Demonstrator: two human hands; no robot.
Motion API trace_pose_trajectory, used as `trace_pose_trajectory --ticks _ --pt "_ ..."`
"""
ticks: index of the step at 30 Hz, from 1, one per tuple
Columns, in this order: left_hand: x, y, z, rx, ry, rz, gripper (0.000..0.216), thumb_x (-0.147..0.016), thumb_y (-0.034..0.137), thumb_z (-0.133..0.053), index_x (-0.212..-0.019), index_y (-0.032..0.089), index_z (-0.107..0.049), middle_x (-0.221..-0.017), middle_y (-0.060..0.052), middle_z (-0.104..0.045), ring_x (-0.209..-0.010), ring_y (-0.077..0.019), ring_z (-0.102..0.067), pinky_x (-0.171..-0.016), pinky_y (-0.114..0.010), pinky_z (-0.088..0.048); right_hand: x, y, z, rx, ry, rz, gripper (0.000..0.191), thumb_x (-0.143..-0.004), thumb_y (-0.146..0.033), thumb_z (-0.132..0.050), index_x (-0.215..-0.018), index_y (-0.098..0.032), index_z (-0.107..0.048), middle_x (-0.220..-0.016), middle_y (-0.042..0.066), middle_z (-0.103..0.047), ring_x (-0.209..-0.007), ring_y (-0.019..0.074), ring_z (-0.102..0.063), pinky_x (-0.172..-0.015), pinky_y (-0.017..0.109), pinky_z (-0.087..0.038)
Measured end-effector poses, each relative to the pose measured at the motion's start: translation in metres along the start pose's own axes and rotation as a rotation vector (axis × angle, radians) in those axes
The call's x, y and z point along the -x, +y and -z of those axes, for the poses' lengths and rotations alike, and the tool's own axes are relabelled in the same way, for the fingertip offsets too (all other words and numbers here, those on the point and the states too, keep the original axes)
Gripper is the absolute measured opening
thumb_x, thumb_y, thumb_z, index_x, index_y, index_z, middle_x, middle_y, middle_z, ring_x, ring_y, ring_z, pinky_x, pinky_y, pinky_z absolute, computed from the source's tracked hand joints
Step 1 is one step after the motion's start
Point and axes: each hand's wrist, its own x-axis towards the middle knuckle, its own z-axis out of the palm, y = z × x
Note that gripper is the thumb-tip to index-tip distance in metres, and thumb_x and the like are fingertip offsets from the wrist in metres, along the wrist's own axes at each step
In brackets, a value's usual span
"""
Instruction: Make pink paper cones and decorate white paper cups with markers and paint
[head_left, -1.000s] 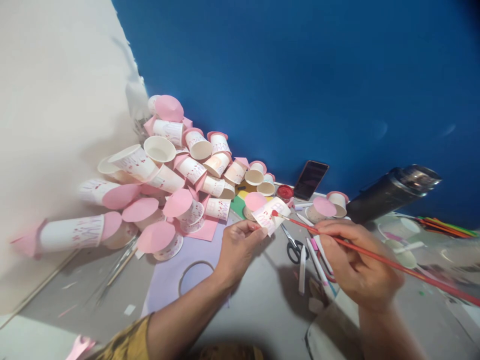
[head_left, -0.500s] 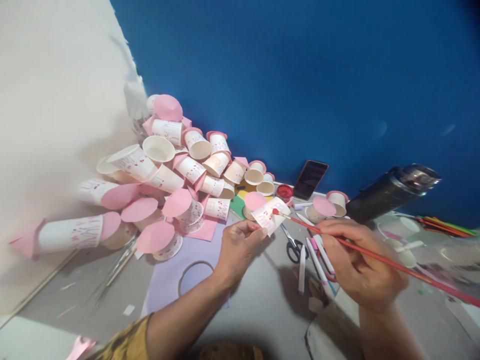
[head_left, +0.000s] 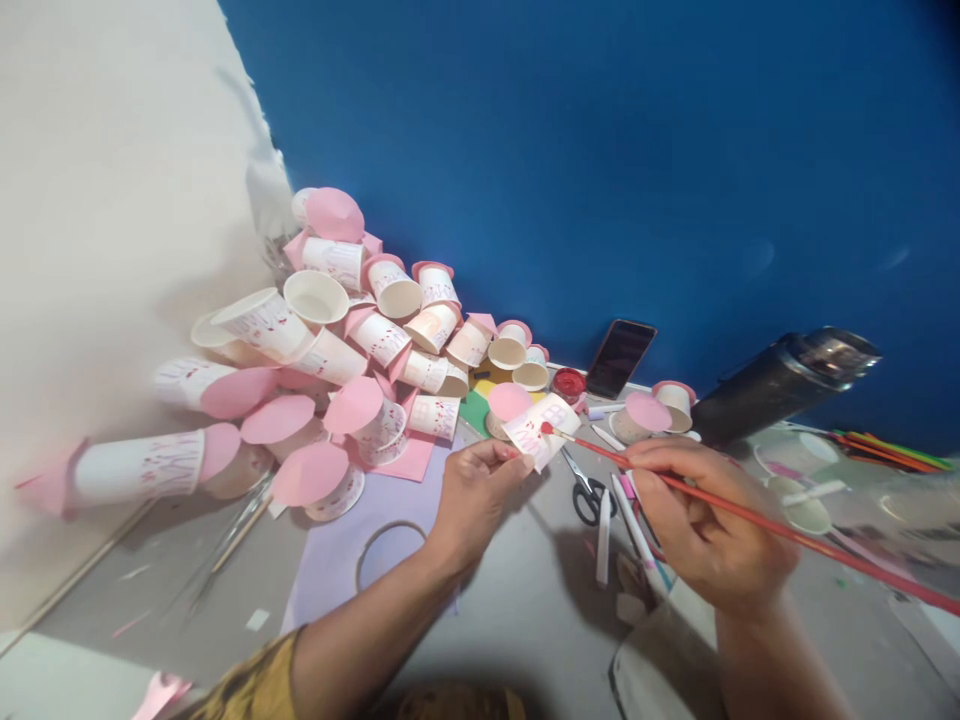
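Between the thumb and fingers of my left hand [head_left: 480,500] is a white paper cup [head_left: 551,418], tilted on its side, with faint purple and red marks on its wall. My right hand [head_left: 712,525] is closed around a long red paintbrush [head_left: 720,508]. The red-tipped bristles of the brush meet the cup's side, or lie just above it; I cannot tell which. Behind the cup stands an open pot of red paint [head_left: 568,384]. A pair of black-handled scissors [head_left: 589,495] lies on the table between my hands.
A heap of decorated cups with pink paper tops [head_left: 375,340] fills the left back. A phone [head_left: 621,358] leans against the blue wall, beside a black flask [head_left: 780,385]. White markers [head_left: 634,525] lie near my right hand. Purple paper [head_left: 330,570] with a tape ring [head_left: 360,560] is at left.
My right hand has moved slightly left, and the brush tip has shifted a little left and down on the cup. My left hand and the cup have barely moved.
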Motion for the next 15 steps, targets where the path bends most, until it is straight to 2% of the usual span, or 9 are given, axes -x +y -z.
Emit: trace_pose_trajectory --ticks 8,15 --pt "-0.0003 -0.0013 0.0001 0.004 -0.005 0.004 0.027 -0.062 0.037 -0.082 -0.061 0.016 -0.066 -0.061 0.0 -0.064 -0.057 -0.0113 -0.051 -0.056 -0.025 -0.036 -0.0002 -0.0027 0.0009 -0.024 0.025 -0.017 0.018 -0.086 -0.008 -0.068 -0.095 -0.024 -0.07 -0.09 0.002 -0.076 -0.082 0.0209 -0.073 -0.072 0.032 -0.057" --pt "0.0009 0.0017 -0.0009 0.027 -0.011 -0.038 0.024 -0.06 0.033 -0.083 -0.059 0.016 -0.066 -0.061 0.001 -0.063 -0.058 -0.01 -0.05 -0.058 -0.024 -0.036 -0.0018 -0.0015 0.0016 0.02 -0.045 0.023 0.016 -0.087 -0.011 -0.068 -0.095 -0.024 -0.07 -0.088 0.003 -0.077 -0.081 0.0223 -0.074 -0.068 0.031 -0.059"
